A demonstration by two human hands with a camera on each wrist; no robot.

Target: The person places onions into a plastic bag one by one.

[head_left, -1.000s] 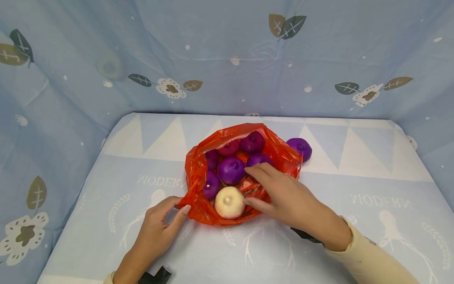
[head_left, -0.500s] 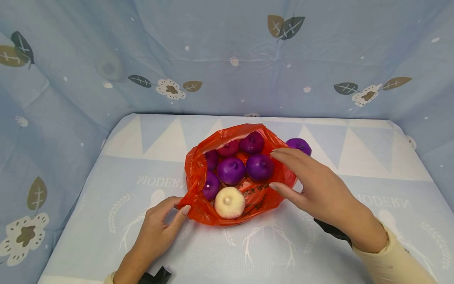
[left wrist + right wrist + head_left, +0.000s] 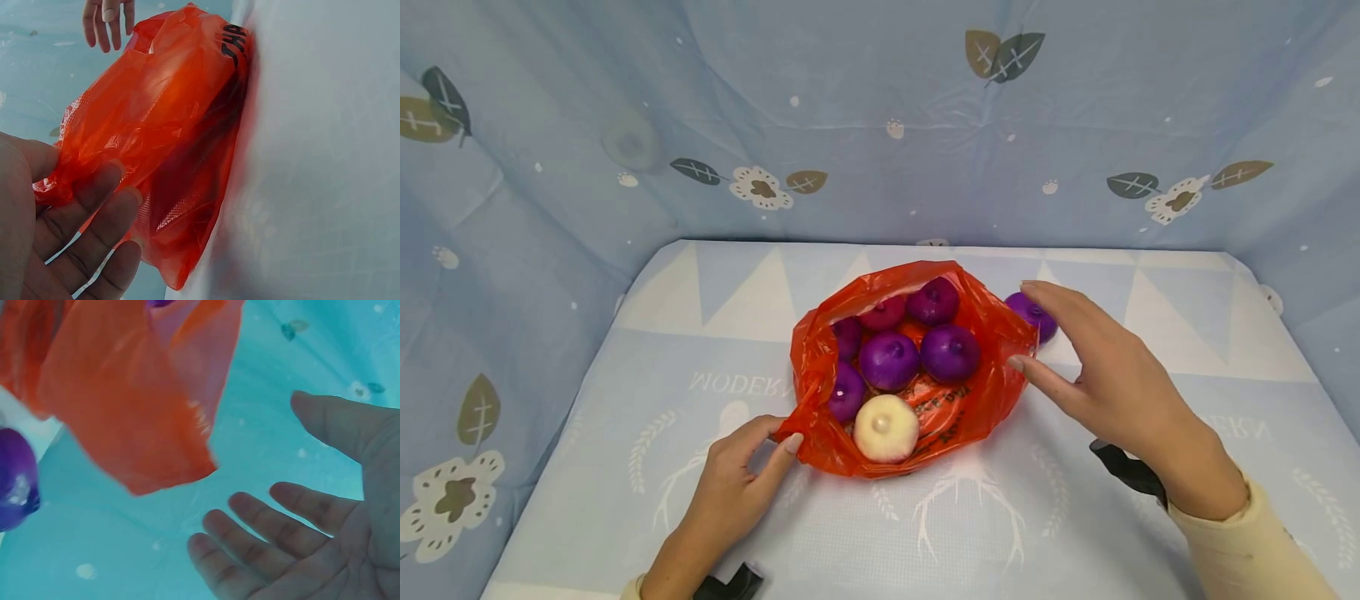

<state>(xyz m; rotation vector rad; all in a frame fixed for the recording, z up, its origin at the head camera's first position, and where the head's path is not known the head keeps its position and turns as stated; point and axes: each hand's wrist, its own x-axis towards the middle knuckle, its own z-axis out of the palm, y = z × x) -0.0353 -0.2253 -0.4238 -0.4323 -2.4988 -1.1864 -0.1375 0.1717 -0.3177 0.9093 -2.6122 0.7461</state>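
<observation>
While the left hand (image 3: 730, 483) pinches the near-left rim of the red plastic bag (image 3: 985, 400) between thumb and fingers, the right hand (image 3: 1105, 375) hovers just right of the bag with fingers spread wide, holding nothing. Its fingertips reach over a loose purple onion (image 3: 1028, 310) lying just outside the bag's far-right edge. Inside the bag lie several purple onions (image 3: 889, 360) and, at its near edge, one white onion (image 3: 885, 427). The bag rests on the light-blue printed tablecloth (image 3: 647, 392).
</observation>
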